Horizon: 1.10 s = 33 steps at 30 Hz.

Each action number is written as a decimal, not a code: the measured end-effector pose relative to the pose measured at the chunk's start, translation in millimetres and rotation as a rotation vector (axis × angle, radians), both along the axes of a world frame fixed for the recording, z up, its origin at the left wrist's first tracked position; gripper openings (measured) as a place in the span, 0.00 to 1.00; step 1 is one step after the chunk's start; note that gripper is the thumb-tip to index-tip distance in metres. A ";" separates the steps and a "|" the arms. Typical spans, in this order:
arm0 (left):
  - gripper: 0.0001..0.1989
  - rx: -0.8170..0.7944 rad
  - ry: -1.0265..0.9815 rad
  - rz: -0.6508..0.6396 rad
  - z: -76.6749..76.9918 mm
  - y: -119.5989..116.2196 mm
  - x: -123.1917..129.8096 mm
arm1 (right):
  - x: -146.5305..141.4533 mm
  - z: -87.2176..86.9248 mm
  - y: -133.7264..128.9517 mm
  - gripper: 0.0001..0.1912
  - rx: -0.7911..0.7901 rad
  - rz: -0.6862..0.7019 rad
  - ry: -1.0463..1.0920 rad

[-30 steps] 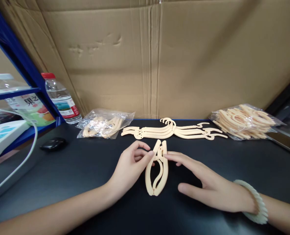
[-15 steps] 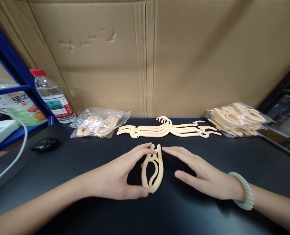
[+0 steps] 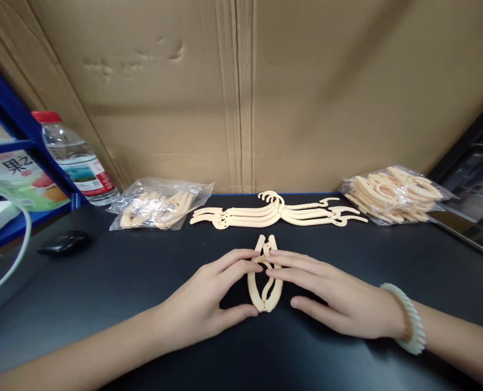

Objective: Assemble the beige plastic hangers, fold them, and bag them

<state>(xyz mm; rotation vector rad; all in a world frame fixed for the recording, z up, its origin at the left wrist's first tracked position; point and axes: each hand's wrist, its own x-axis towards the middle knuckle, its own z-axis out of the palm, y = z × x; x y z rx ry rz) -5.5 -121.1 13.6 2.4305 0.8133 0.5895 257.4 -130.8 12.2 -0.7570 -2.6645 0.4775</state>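
Observation:
A cream plastic folding hanger (image 3: 277, 285) lies folded on the black table in front of me, its two arms side by side and its hook tucked between them. My left hand (image 3: 208, 293) spans its left side, with the thumb at the bottom end and the fingertips near the top. From the other side, my right hand (image 3: 339, 298) rests stretched-out fingertips on the hanger's right arm, while its thumb stays apart from it. Behind lie several unfolded hangers (image 3: 253, 218) in a row, nested together with their hooks upward.
A clear bag of folded hangers (image 3: 160, 209) lies at the back left, a fuller bag (image 3: 391, 195) at the back right. On the left are a water bottle (image 3: 78, 163), a black mouse (image 3: 64, 243), a white cable (image 3: 21, 250) and a blue shelf (image 3: 5, 98). Cardboard (image 3: 163, 136) stands behind.
The folded hanger has shifted slightly right and away from me and turned more upright in view. My right fingers have come from beside it onto its right arm; the left hand moved along with it.

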 end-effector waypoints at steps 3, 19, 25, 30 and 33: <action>0.20 0.030 -0.007 0.021 -1.0 -0.4 0.1 | -1.8 -0.5 -0.6 0.24 0.024 -0.012 0.012; 0.15 0.132 -0.010 0.057 -0.1 0.8 0.3 | -5.9 2.2 -2.1 0.18 0.138 -0.060 -0.024; 0.16 0.176 0.004 0.059 -3.9 1.3 -2.6 | -4.3 6.3 -0.8 0.20 0.118 -0.063 -0.045; 0.18 0.243 0.013 0.097 -10.3 3.9 -6.0 | 12.9 22.7 7.7 0.17 0.177 -0.093 -0.091; 0.19 0.270 0.036 0.098 -10.3 4.3 -6.2 | 34.4 33.3 18.4 0.16 0.263 -0.213 -0.101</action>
